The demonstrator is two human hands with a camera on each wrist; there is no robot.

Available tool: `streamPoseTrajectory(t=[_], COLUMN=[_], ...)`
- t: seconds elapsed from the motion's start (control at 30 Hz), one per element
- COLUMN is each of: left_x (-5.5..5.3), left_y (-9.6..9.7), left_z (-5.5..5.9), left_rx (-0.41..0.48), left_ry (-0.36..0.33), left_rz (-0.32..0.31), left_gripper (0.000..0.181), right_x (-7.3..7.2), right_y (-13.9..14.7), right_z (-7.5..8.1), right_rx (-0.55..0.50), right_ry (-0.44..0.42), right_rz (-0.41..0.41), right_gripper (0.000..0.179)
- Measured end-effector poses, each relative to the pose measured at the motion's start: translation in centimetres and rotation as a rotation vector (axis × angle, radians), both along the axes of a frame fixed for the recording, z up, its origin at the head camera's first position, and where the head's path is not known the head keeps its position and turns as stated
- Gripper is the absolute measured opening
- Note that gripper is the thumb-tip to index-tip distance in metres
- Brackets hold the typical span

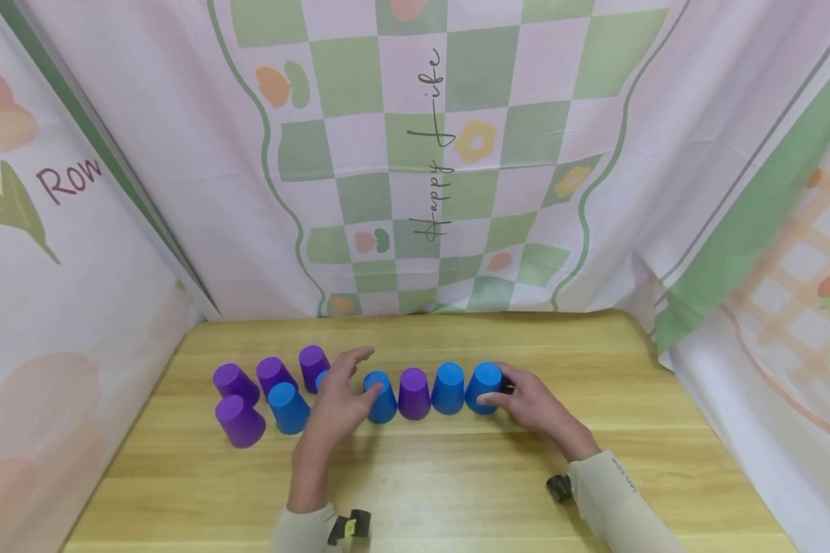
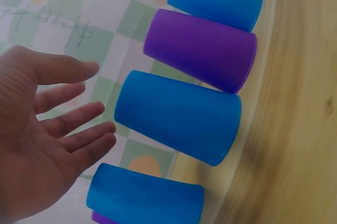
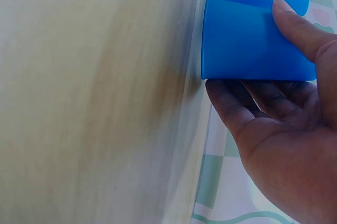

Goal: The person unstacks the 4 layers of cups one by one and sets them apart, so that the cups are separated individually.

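Upside-down plastic cups stand in a row on the table. At the row's right end my right hand grips a blue cup; in the right wrist view the thumb lies on that cup's side and the fingers are along the other side. To its left are another blue cup, a purple cup and a further blue cup. My left hand hovers by this last one, fingers spread; the left wrist view shows it apart from the blue cup. A blue cup is partly hidden behind the left hand.
On the left stand more upturned cups: a blue cup, a front purple cup and several purple ones behind, such as the back purple cup. A patterned curtain hangs along the back edge of the wooden table.
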State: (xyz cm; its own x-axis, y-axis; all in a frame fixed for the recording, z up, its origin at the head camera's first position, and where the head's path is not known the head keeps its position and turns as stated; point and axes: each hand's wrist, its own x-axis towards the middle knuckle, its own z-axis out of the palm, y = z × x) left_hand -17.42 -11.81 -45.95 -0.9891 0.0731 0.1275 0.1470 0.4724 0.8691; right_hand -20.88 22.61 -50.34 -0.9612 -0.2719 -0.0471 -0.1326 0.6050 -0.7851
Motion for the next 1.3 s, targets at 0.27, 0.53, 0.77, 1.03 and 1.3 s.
streamPoseTrajectory(t=[0.27, 0.53, 0.77, 1.03, 1.3], left_x=[-0.5, -0.5, -0.5, -0.5, -0.5], left_y=[1.0, 1.3, 1.2, 1.1, 1.1], left_z=[-0.8, -1.4, -1.5, -1.6, -1.5], left_rx=[-0.059, -0.124, -0.151, -0.159, -0.168], left_ry=[-0.029, -0.08, -0.096, -0.078, -0.071], left_rz=[-0.035, -0.039, -0.051, -0.063, -0.065], left_gripper=[0.064, 0.063, 0.058, 0.055, 0.053], right_x=[0.0, -0.1, 0.0, 0.0, 0.0], right_y=[0.0, 0.1, 0.0, 0.1, 0.1], right_z=[0.0, 0.1, 0.2, 0.0, -0.1], right_rx=[-0.006, -0.003, -0.001, 0.0, -0.01], right_ry=[0.0, 0.017, 0.007, 0.013, 0.002], right_rz=[0.001, 0.015, 0.012, 0.011, 0.004], right_gripper=[0.047, 0.045, 0.046, 0.045, 0.046])
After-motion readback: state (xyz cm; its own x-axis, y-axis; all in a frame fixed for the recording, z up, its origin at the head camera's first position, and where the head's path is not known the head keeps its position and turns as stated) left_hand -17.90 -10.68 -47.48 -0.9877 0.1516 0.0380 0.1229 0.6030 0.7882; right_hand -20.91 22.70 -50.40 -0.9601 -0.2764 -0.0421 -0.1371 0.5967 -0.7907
